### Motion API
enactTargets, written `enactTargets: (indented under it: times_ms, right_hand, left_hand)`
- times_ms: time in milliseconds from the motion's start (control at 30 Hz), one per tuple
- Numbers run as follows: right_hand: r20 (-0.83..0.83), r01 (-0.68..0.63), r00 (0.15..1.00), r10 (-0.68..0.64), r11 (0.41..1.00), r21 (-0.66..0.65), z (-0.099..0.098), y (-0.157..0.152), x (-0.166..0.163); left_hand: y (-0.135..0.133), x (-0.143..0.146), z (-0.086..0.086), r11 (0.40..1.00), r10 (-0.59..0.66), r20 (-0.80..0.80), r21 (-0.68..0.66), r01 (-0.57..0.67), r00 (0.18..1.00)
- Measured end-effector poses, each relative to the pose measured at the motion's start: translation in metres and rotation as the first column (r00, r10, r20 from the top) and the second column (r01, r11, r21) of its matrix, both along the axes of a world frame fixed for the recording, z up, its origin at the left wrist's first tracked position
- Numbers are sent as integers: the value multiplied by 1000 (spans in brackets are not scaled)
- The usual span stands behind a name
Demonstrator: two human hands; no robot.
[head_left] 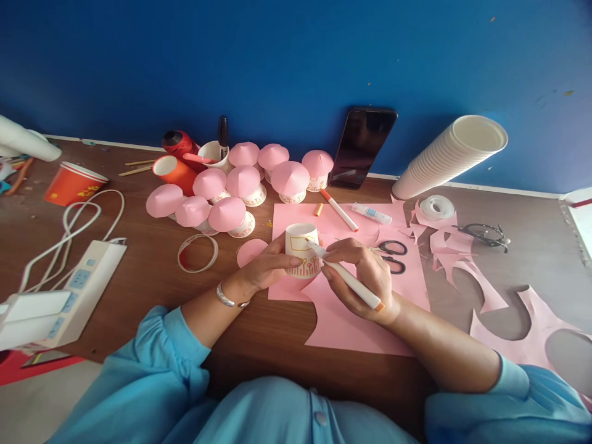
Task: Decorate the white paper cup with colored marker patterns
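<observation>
A white paper cup (pixel 303 235) is gripped at its side by my left hand (pixel 271 262). Red and yellow flower drawings run round its lower part, and a yellow outlined box sits above them. My right hand (pixel 363 274) is closed round a white marker pen (pixel 354 285) with an orange end, its tip at the box's upper edge. Beneath both hands lies pink paper (pixel 365 333). A pink paper disc (pixel 252 251) is partly behind my left hand. Black-handled scissors (pixel 393 248) lie just past my right hand, partly hidden by it.
Several decorated cups with pink cone tops (pixel 243 180) stand behind. A red-capped marker (pixel 340 211), glue tube (pixel 372 213), tape roll (pixel 437 208) and pink scraps (pixel 522 324) lie around. A phone (pixel 364 148) leans on the wall beside stacked cups (pixel 448 157). A power strip (pixel 86 290) is left.
</observation>
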State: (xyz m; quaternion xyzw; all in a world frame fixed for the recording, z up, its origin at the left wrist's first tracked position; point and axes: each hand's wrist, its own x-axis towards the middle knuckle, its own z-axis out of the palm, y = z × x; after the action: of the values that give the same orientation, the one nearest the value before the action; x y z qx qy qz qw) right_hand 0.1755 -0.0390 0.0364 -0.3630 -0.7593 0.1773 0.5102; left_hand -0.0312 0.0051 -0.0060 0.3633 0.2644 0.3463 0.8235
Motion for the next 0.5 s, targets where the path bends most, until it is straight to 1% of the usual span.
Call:
enactTargets:
  times_ms: [100, 367, 500]
  right_hand:
    - [4, 1, 1000, -1, 1000, 6, 0, 0, 0]
    - [17, 23, 1000, -23, 1000, 1, -1, 0, 1]
    - [19, 35, 999, -35, 999, -1, -3, 0, 2]
  left_hand:
    - [0, 0, -1, 1000, -3, 6, 8, 3, 1000]
    - [1, -1, -2, 999, -10, 48, -31, 12, 999]
    - [1, -1, -2, 999, -5, 40, -42, 7, 999]
